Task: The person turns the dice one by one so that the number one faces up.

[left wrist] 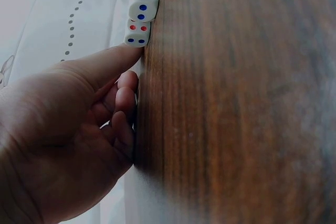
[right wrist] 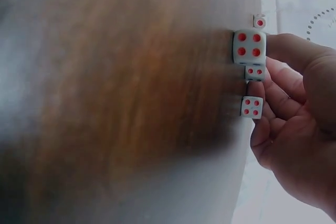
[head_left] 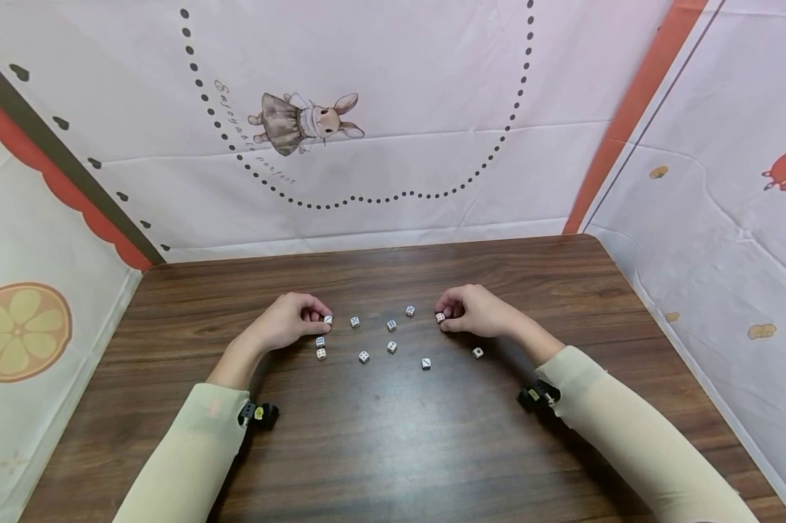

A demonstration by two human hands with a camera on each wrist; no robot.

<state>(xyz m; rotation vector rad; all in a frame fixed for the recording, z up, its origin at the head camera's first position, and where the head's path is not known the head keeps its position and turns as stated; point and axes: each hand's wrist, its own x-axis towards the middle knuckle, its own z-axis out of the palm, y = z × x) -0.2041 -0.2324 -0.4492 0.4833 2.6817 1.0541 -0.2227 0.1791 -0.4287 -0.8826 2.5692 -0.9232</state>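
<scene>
While the table [head_left: 380, 450] serves as a flat base, work close to its surface. The left hand [head_left: 287, 321] is closed down to a die's width, thumb [head_left: 316, 329] and forefinger [head_left: 316, 302] pinching the left die [head_left: 327, 319]; the right hand [head_left: 479, 311] pinches the right die [head_left: 440, 317] likewise, its gap equally narrow. The loose dice [head_left: 391, 325] lie mostly between the hands. For good control, hold opposite faces squarely, apply light pressure, and avoid knocking the near dice [head_left: 320, 341] just beside the left thumb.
</scene>
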